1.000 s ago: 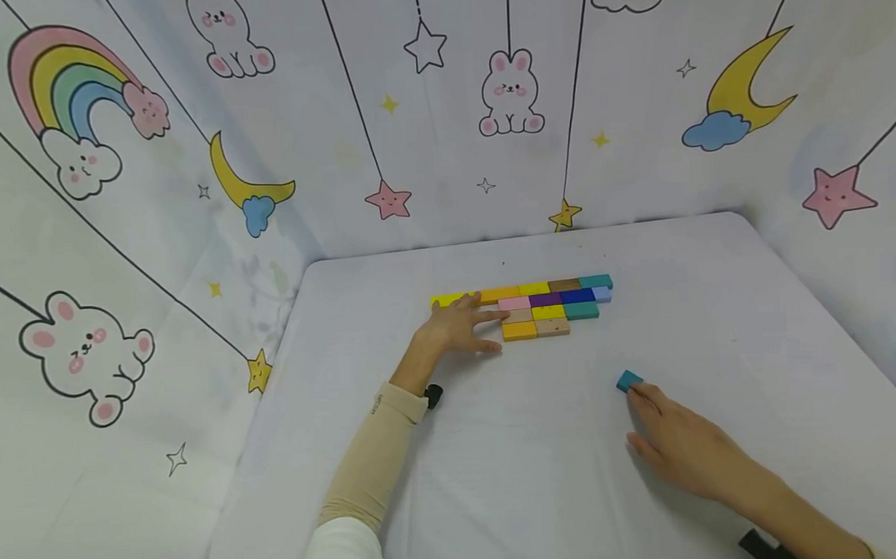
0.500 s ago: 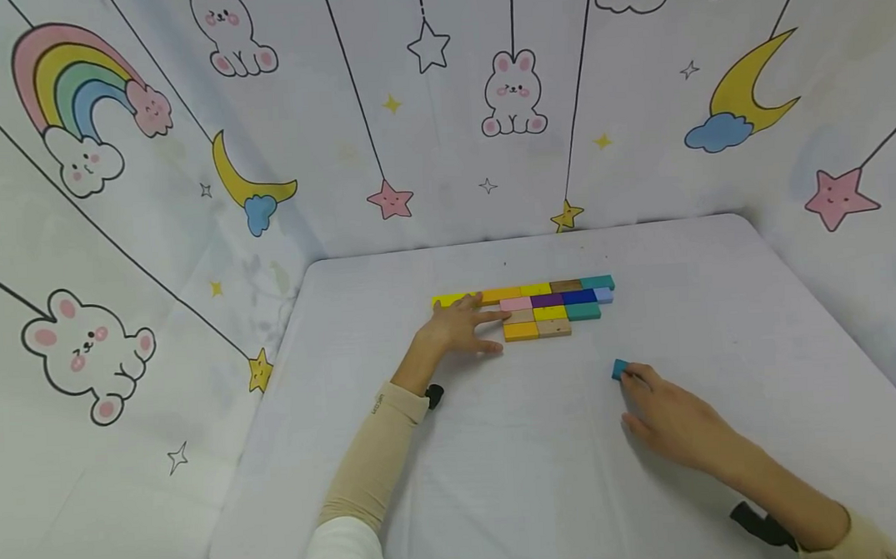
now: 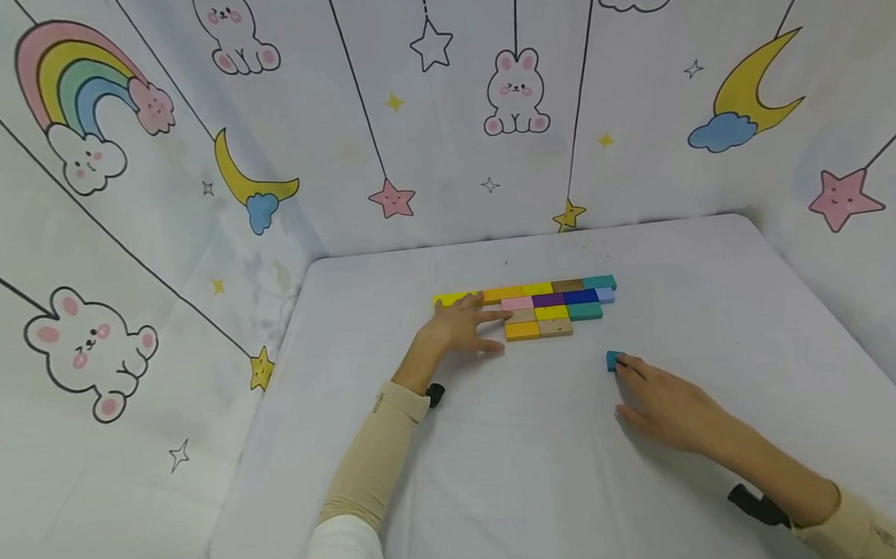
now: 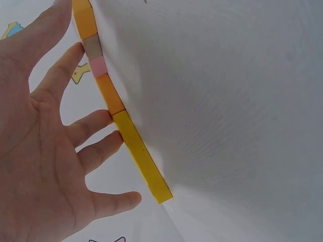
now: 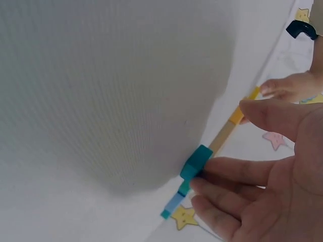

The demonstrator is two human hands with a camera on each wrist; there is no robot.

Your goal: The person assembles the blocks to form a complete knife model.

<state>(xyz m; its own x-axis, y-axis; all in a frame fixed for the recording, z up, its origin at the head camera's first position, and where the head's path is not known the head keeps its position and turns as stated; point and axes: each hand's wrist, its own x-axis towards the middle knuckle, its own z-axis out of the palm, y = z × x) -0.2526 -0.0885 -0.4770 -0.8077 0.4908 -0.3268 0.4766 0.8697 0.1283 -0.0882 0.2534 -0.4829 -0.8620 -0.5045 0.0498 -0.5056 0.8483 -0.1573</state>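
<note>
In the head view my left hand (image 3: pixel 459 329) spreads its fingers along the left side of a flat group of coloured blocks. Its fingertips touch the long yellow block (image 4: pixel 144 159) and the orange block (image 4: pixel 110 94) in the left wrist view. My right hand (image 3: pixel 671 407) lies low over the table, its straight fingertips on a small blue-teal block (image 3: pixel 612 361). The right wrist view shows the thumb (image 5: pixel 267 113) apart from that block. Four-row staggering is visible in the group, with a purple block (image 3: pixel 548 300), a dark blue block (image 3: pixel 580 296) and a teal block (image 3: pixel 584 311).
A white-covered table (image 3: pixel 516 460) carries the blocks, its rounded far edge close to a patterned cloth wall (image 3: pixel 449 129). Black wrist straps (image 3: pixel 435 394) sit on both wrists. White cloth lies between the blue-teal block and the group.
My right hand has slid the blue-teal block forward and slightly left across the table, towards the group, turning it straighter. My left hand stays in place on the blocks.
</note>
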